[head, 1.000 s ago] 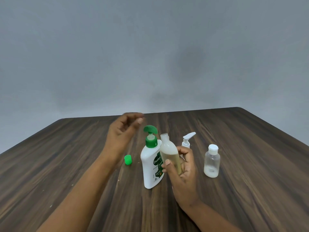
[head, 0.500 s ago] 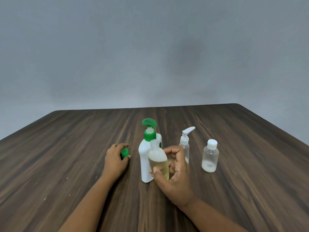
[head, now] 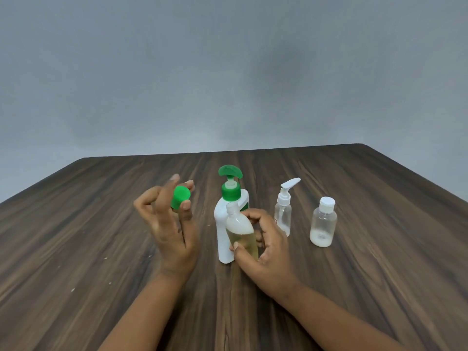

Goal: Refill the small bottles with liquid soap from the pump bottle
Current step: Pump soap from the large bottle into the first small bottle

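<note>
My right hand (head: 263, 247) grips a small clear bottle (head: 240, 230) with no cap, partly filled with yellowish liquid, just in front of the white pump bottle (head: 224, 231) with its green pump head. Raised above the table to the left of both bottles, my left hand (head: 169, 224) pinches a small green cap (head: 180, 197) between thumb and fingers. A small clear bottle with a white pump (head: 284, 211) and a small clear bottle with a white flip cap (head: 323, 224) stand to the right, untouched.
Everything stands on a dark wood-grain table (head: 379, 274) whose far edge meets a plain grey wall. A few pale specks lie on the table at the left.
My left hand went down to the green cap on the table, picked it up and lifted it. My right hand moved the uncapped bottle from beside the pump spout down in front of the pump bottle.
</note>
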